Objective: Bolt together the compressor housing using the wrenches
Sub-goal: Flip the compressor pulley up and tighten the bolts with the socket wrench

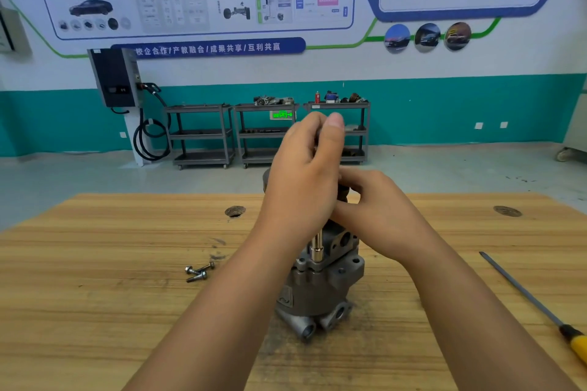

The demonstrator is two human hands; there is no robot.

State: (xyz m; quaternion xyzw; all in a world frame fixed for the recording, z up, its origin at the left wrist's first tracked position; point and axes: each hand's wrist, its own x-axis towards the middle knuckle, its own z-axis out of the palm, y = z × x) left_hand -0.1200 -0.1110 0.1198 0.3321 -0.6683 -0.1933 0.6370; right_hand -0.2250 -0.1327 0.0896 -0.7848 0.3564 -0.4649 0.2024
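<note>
A grey metal compressor housing (320, 289) stands upright on the wooden table (127, 311). A socket wrench (317, 247) rises straight up from a bolt on the housing's top flange; only its shiny lower shaft and socket show. My left hand (301, 178) is closed around the wrench's upper part, thumb raised. My right hand (378, 209) sits just to the right, fingers pinching a dark part of the tool by my left palm. Three loose bolts (199, 271) lie on the table left of the housing.
A screwdriver (540, 305) with a yellow and black handle lies at the table's right edge. Two round holes (235, 211) mark the far part of the tabletop. Beyond the table are grey shelving carts (266, 133) against a teal wall.
</note>
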